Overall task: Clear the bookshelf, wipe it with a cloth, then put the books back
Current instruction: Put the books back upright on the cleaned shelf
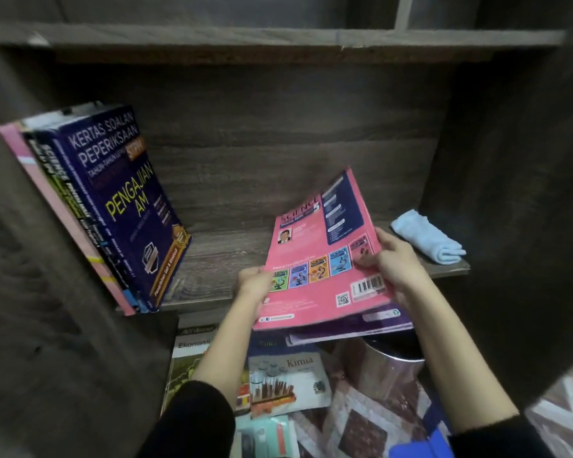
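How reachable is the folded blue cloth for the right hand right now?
Probably yes: the blue cloth lies on the shelf just beyond the right hand, nothing between. But its fingers grip the pink book and must let go first.

Held books (321, 259): two. Cloth (427, 236): one. Metal can (391, 365): one. Leaning books (126, 206): perhaps four.

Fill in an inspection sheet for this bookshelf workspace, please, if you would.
Surface: dark wood-grain shelf board, grain showing mid-shelf.
Job's things: pink Science workbook held above the shelf's front edge, purple book beneath it; dark blue exam book leaning at the left with others; folded light blue cloth at the right end.
Clutter: Kimia textbook and shiny metal canister below the shelf.
Hands: left hand and right hand grip the workbook's opposite edges.
Cables: nothing seen.
Surroundings: patterned rug underneath.
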Demonstrator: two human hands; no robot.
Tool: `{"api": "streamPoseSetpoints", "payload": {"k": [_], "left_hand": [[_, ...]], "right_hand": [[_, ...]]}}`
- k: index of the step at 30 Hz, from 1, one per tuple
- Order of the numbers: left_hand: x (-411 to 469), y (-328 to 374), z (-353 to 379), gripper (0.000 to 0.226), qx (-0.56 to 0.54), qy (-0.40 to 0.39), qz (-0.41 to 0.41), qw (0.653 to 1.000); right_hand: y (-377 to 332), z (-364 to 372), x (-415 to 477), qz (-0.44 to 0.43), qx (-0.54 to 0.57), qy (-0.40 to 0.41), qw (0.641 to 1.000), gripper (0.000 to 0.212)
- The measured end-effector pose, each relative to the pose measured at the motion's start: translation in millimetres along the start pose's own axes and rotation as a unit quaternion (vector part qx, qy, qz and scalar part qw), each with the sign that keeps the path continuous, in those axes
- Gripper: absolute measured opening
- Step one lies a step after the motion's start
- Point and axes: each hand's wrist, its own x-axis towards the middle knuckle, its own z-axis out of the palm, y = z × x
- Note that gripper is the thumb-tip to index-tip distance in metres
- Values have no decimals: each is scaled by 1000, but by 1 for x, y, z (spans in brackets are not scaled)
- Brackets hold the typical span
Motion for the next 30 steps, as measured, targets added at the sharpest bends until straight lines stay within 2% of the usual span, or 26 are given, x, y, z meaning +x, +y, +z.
{"api": "streamPoseSetpoints", "payload": {"k": [4,7,9,12,15,19,21,23,25,27,28,30], "left_hand": [[-8,33,-25,22,-20,-15,38,999],[-14,69,-45,38,13,47,138,989],[-26,101,-60,37,13,67,221,973],[-56,148,-79,39,14,7,311,950],[-87,179,-95,56,38,-48,363,930],[-100,191,-124,91,144,-14,408,901],[-99,188,-138,95,180,16,447,876],[-99,181,-150,89,224,43,497,837],[-98,173,-164,84,263,88,512,813],[-101,165,-177,76,294,121,510,799],[-100,161,-182,69,328,145,513,779],[-90,154,-189,58,418,210,527,710]], "right_hand": [[-15,29,-23,-86,48,-2,995,48],[-11,58,-29,-181,5,14,983,49],[0,83,-30,-240,-36,38,969,50],[21,128,-33,-292,-62,79,951,61],[43,174,-43,-339,-63,105,933,64],[76,226,-45,-421,-69,105,898,62],[88,244,-41,-467,-87,109,873,60],[97,256,-37,-497,-100,97,857,61],[107,264,-31,-507,-132,76,848,66],[113,269,-25,-470,-168,25,866,71],[114,272,-21,-435,-182,-13,882,75],[112,277,-12,-377,-206,-74,900,81]]}}
